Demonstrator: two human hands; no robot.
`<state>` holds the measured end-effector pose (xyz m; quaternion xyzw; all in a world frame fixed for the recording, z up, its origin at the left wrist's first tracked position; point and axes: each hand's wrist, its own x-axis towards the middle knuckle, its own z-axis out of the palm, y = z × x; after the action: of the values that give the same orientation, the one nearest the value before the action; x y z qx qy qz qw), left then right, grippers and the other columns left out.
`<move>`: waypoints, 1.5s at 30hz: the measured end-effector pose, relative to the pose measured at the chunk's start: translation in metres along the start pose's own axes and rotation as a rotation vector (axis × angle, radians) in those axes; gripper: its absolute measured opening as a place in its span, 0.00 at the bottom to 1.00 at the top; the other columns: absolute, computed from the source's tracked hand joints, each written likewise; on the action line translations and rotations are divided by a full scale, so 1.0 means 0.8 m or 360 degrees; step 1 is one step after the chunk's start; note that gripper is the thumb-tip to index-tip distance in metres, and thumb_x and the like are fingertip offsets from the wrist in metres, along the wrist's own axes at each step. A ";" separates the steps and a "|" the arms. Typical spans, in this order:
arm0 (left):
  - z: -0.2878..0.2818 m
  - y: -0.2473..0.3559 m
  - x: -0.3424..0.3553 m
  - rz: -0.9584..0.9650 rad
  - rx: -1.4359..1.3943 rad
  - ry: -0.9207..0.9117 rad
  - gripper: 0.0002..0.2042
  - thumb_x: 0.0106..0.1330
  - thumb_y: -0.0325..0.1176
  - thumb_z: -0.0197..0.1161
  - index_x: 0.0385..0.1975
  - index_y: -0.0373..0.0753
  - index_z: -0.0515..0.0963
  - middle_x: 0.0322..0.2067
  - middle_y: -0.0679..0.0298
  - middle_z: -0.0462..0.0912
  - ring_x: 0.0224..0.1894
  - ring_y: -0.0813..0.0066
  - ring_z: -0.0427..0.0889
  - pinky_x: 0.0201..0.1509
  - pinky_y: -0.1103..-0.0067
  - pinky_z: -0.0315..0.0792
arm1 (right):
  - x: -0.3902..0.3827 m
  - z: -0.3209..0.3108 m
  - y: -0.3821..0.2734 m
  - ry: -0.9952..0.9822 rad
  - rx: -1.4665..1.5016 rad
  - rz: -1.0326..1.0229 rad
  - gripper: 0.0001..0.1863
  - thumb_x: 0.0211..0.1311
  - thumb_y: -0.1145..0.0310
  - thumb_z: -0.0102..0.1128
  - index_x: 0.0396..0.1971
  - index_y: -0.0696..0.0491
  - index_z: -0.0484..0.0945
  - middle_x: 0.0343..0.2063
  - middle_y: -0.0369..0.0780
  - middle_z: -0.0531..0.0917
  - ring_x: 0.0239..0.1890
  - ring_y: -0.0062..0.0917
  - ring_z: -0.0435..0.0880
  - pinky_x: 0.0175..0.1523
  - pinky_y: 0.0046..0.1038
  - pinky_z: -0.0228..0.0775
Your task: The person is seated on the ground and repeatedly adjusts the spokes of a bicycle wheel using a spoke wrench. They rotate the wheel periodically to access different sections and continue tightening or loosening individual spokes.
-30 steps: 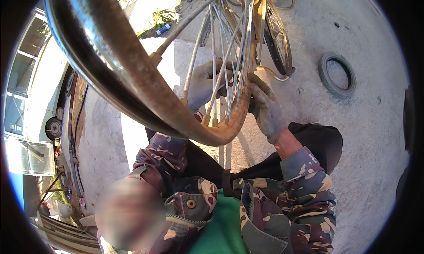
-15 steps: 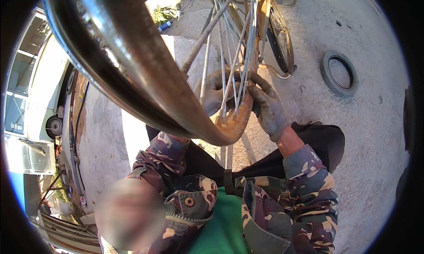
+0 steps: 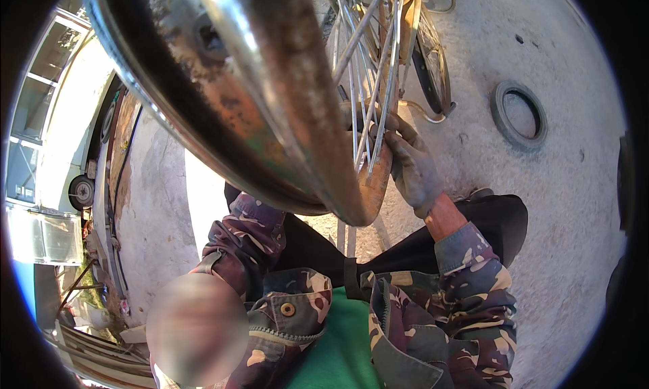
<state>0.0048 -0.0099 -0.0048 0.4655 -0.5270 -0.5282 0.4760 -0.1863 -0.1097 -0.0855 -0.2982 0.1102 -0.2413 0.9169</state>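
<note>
Rust-brown rim looms near, left to centre. Gloved right hand curled at spokes by rim's right side, exact hold unclear; left hand mostly hidden behind rim, grip cannot be told. Poorly braced rim might turn, trapping hand among spokes.

Pale grey, rough concrete ground spreads outdoors across the right side under clear daylight. Left of the middle, a strip of sunlight burns almost white on the ground. Along the left edge runs a white vehicle body, with windows and a small dark-tyred wheel low down. Below it come a blue panel and long stacked boards. Dark shapes at the far right are too dim to name.
</note>
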 end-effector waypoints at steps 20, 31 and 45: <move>0.059 0.035 0.012 -0.0058 0.0446 0.0602 0.14 0.66 0.29 0.73 0.48 0.30 0.82 0.42 0.56 0.88 0.43 0.72 0.87 0.47 0.76 0.82 | 0.004 -0.010 -0.002 -0.0135 -0.0142 0.0004 0.30 0.80 0.64 0.58 0.75 0.57 0.61 0.59 0.42 0.80 0.56 0.26 0.86 0.58 0.31 0.85; 0.063 0.023 -0.021 0.0104 0.1279 0.1070 0.16 0.66 0.32 0.74 0.51 0.33 0.85 0.34 0.61 0.90 0.34 0.77 0.88 0.40 0.79 0.81 | 0.004 -0.002 -0.004 -0.0035 -0.0069 0.0010 0.31 0.76 0.68 0.62 0.74 0.56 0.64 0.50 0.40 0.84 0.48 0.24 0.88 0.54 0.29 0.87; 0.073 0.000 -0.028 0.0311 0.0094 0.0794 0.17 0.75 0.28 0.65 0.59 0.27 0.78 0.38 0.58 0.88 0.39 0.73 0.88 0.42 0.78 0.84 | 0.001 -0.007 -0.008 0.0065 -0.0165 0.0040 0.31 0.75 0.70 0.62 0.73 0.56 0.64 0.47 0.38 0.84 0.45 0.23 0.88 0.52 0.30 0.87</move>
<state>-0.0508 0.0193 -0.0045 0.5418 -0.4511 -0.3330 0.6262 -0.1903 -0.1172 -0.0864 -0.3389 0.1448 -0.2298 0.9007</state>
